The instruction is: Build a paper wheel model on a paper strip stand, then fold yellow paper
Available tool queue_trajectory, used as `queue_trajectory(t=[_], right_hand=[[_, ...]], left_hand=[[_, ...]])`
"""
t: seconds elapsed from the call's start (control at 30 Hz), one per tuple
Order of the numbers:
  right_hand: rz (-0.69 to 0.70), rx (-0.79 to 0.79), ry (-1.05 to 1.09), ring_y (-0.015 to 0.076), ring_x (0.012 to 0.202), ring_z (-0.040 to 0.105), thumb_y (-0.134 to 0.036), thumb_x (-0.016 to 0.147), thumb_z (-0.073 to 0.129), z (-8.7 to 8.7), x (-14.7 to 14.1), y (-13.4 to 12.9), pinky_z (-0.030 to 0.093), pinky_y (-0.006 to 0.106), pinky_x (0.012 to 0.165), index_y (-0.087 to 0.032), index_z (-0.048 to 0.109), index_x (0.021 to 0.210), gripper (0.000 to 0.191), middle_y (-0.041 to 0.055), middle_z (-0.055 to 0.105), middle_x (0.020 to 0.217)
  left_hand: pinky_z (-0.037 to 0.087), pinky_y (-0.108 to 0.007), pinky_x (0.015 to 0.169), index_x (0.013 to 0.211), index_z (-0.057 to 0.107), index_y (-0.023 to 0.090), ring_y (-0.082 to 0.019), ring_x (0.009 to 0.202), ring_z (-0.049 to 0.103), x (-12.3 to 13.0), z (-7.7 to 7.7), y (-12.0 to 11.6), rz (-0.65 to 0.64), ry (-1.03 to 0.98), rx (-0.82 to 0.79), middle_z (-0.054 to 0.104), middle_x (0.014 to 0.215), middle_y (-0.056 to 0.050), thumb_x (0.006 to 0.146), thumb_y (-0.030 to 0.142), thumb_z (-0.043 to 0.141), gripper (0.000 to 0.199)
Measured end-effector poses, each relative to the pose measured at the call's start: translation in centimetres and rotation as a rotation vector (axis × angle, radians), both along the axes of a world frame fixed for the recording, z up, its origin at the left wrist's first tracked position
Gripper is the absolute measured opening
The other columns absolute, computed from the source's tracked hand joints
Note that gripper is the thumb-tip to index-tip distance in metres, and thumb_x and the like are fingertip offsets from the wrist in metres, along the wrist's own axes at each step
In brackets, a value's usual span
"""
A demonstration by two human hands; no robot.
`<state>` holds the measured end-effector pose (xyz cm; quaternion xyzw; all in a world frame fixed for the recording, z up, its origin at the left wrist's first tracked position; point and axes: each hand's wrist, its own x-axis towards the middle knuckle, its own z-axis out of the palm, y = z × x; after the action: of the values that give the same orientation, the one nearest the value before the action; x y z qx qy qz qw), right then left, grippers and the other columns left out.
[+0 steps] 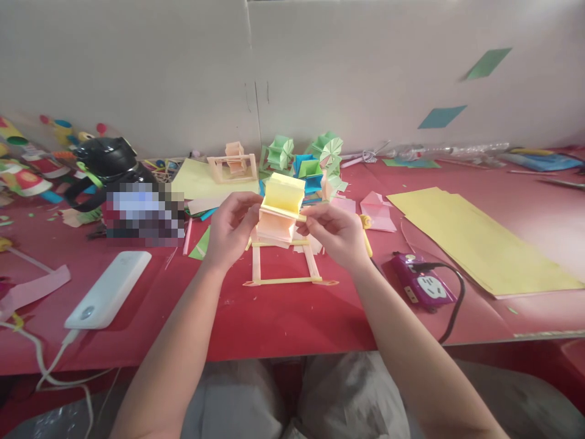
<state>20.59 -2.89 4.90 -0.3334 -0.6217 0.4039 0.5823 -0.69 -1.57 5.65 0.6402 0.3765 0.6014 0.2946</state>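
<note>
Between both hands, a yellow and pale pink folded paper wheel (284, 194) is held up above the red table. My left hand (234, 228) pinches its left side, thumb and fingers closed at the edge. On the other side, my right hand (336, 233) grips the end of a thin yellow paper rod that runs through the wheel's middle. Below and just behind the wheel rests a frame of rolled paper sticks (286, 281), pale pink and yellow, on the tabletop. The wheel hides part of the frame's far side.
Finished paper wheels, green (280, 152) and blue (308, 174), stand at the back near a small peach paper wheel on a stand (235, 160). A white power bank (109, 289) lies left, a purple power socket (423, 283) right. Yellow paper sheets (479, 244) cover the right side.
</note>
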Motion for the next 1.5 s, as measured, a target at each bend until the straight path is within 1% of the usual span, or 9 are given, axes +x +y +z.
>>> queue_trajectory(t=[0.13,0.27,0.43,0.57,0.77,1.03,1.17,1.3,1.5], right_hand=[[-0.023,-0.013,0.0,0.0159,0.073,0.072,-0.035,0.085,0.07,0.0,-0.1,0.0,0.064,0.034,0.071,-0.019,0.07,0.091,0.017,0.003,0.072,0.08],[-0.048,-0.036,0.046,0.0156,0.071,0.071,-0.033,0.084,0.07,0.1,0.0,0.1,0.063,0.035,0.072,-0.02,0.069,0.089,0.014,0.0029,0.072,0.078],[-0.034,-0.082,0.067,0.0149,0.068,0.07,-0.035,0.083,0.07,-0.1,0.4,0.6,0.063,0.035,0.071,-0.021,0.069,0.087,0.014,0.0021,0.072,0.078],[0.038,-0.11,0.11,0.0156,0.075,0.07,-0.038,0.084,0.069,-0.6,0.7,1.1,0.061,0.034,0.076,-0.023,0.07,0.094,0.018,0.0024,0.072,0.085],[0.05,-0.101,0.073,0.0155,0.085,0.067,-0.043,0.083,0.074,-0.9,0.6,1.3,0.058,0.031,0.079,-0.025,0.068,0.108,0.031,0.0033,0.071,0.097],[0.012,-0.063,0.035,0.0189,0.096,0.068,-0.046,0.086,0.071,-1.7,0.6,1.7,0.058,0.033,0.085,-0.025,0.065,0.1,0.025,0.0044,0.07,0.102],[-0.003,-0.062,0.035,0.0194,0.096,0.068,-0.045,0.086,0.071,-1.4,0.4,1.4,0.058,0.035,0.086,-0.025,0.065,0.099,0.024,0.0051,0.07,0.102],[-0.013,-0.059,0.055,0.0178,0.092,0.069,-0.042,0.085,0.073,-1.0,0.1,1.0,0.058,0.033,0.085,-0.024,0.066,0.097,0.023,0.0043,0.07,0.098],[-0.027,-0.016,0.023,0.0187,0.095,0.068,-0.042,0.084,0.075,-0.6,-0.3,0.6,0.057,0.034,0.087,-0.023,0.066,0.097,0.024,0.005,0.069,0.1]], left_hand=[[0.055,-0.03,0.079,0.103,0.072,0.021,-0.022,0.096,0.071,0.0,-0.3,0.1,-0.045,-0.044,-0.064,0.075,0.103,-0.007,0.089,0.048,0.068,0.031],[0.056,-0.032,0.087,0.108,0.072,0.022,-0.025,0.105,0.07,0.0,-0.4,0.1,-0.128,-0.088,-0.076,0.074,0.11,-0.008,0.086,0.043,0.072,0.03],[0.056,-0.033,0.089,0.106,0.072,0.021,-0.024,0.105,0.07,0.1,0.0,-0.1,-0.069,-0.038,-0.03,0.075,0.108,-0.008,0.082,0.042,0.078,0.033],[0.057,-0.031,0.084,0.099,0.073,0.021,-0.023,0.103,0.069,0.2,-0.1,-0.2,-0.045,-0.032,-0.03,0.074,0.104,-0.007,0.079,0.042,0.08,0.03],[0.057,-0.028,0.082,0.102,0.073,0.022,-0.019,0.098,0.069,0.2,-0.1,-0.4,-0.099,-0.001,-0.011,0.072,0.106,-0.006,0.082,0.036,0.078,0.025],[0.058,-0.029,0.08,0.094,0.076,0.023,-0.021,0.103,0.066,0.3,0.0,-0.3,-0.07,0.068,0.059,0.067,0.107,-0.008,0.081,0.037,0.078,0.02],[0.057,-0.029,0.081,0.092,0.075,0.022,-0.022,0.106,0.066,0.5,0.1,-0.4,-0.074,0.038,0.027,0.068,0.11,-0.009,0.081,0.036,0.078,0.018],[0.056,-0.028,0.081,0.092,0.073,0.021,-0.021,0.101,0.067,0.6,0.0,-0.5,-0.08,-0.01,-0.024,0.069,0.106,-0.008,0.081,0.035,0.076,0.018],[0.055,-0.029,0.078,0.093,0.071,0.02,-0.021,0.092,0.069,0.6,-0.3,-0.2,-0.046,-0.047,-0.069,0.073,0.097,-0.007,0.081,0.039,0.076,0.023]])
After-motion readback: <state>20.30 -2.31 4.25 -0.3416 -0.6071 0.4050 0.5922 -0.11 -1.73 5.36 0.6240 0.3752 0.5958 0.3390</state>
